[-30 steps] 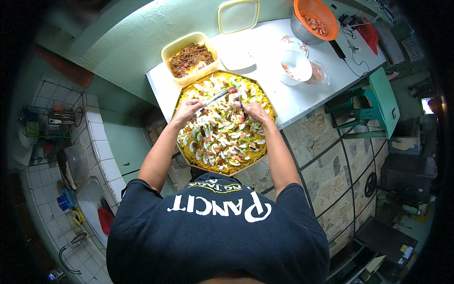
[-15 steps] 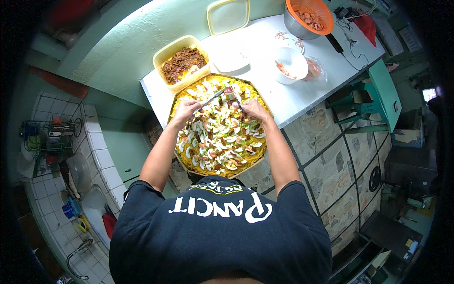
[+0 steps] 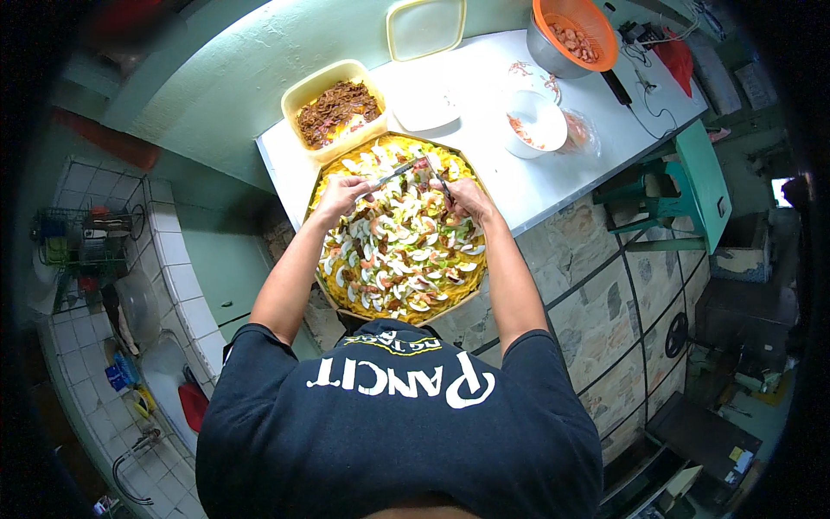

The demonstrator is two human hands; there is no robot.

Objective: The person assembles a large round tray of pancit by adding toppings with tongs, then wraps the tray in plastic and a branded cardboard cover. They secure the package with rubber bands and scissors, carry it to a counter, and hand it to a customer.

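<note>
A large octagonal tray [image 3: 475, 163] of yellow noodles [image 3: 469, 275] lies in front of me, thickly topped with white egg slices [image 3: 422, 254], green bits, brown meat and pinkish pieces. Over its far half, my left hand [image 3: 342, 197] is closed on a slim metal utensil [image 3: 399, 172] slanting up to the right. My right hand [image 3: 468, 201] grips a dark-handled utensil [image 3: 441, 184] pointing up and left. The two tips meet around a small dark-red piece [image 3: 423, 162]. The exact kind of either utensil is too small to tell.
Beyond the tray's left corner stands a yellow tub [image 3: 289, 105] of brown shredded meat [image 3: 340, 111]. A white bowl [image 3: 553, 130] with pink pieces, a plastic bag [image 3: 581, 134] and an orange colander [image 3: 609, 43] over a pot [image 3: 553, 60] are on the white table [image 3: 529, 192]. A green stool [image 3: 702, 186] stands right.
Both hands stay over the same part of the tray, with the utensil tips still together. The right hand sits slightly lower; the whole view has shifted a little.
</note>
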